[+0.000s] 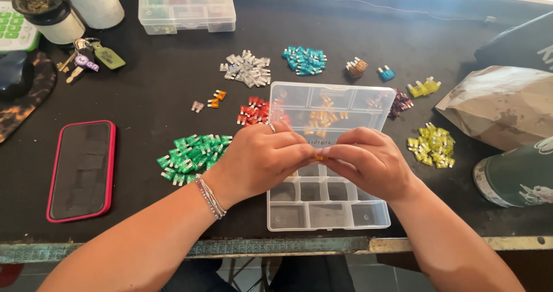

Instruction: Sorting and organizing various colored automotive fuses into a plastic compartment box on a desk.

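On the far left you have a phone in a red case [80,170], flat on the dark table [150,102]. Next to it, to the right, lies a heap of green blade fuses [190,152], small hard plastic pieces with two thin metal legs.

Your left hand [262,158] is closed, its fingertips pinching a small orange fuse [320,157] together with your right hand [366,160], which is closed on it too. The fuse is held just above the middle of the clear plastic organizer box [322,203], whose lid stands open on the far side.

I think such a fuse is very light, stiff and a bit slippery, so hold it on the flat plastic body, not on the legs.

Far behind are grey [246,69] and blue [304,60] heaps, at the right a yellow heap [432,146], then a crumpled paper bag [501,105].
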